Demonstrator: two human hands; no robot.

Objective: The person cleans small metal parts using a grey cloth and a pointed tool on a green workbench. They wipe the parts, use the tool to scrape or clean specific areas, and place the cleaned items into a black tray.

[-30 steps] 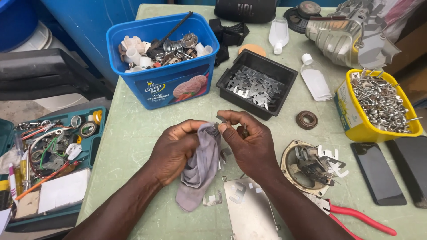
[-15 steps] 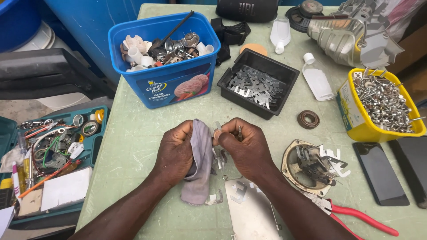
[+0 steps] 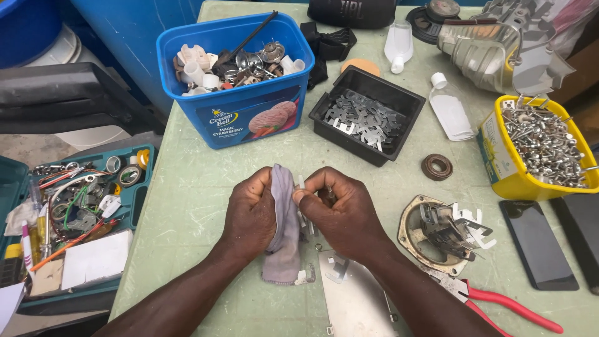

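Head view looks down on a pale green table (image 3: 187, 200) where both hands meet at the middle. The left hand (image 3: 251, 215) is curled into a fist around a grey cloth (image 3: 282, 243), which hangs down from it onto the table. The right hand (image 3: 340, 212) is closed too, thumb and fingers pinching a small pale metal strip (image 3: 301, 182) right against the cloth.

Judging by this, the strip is mid-wipe. Beyond the cloth, a black tray (image 3: 399, 103) holds many similar metal pieces, so plenty may remain. A flat metal plate (image 3: 352, 293) lies just below the cloth, with a few loose strips beside it. Right of the cloth sit a round metal frame (image 3: 412, 218), red-handled pliers (image 3: 505, 306) and a yellow tub of screws (image 3: 518, 181); a blue tub (image 3: 249, 118) of odd parts stands beyond it to the left.
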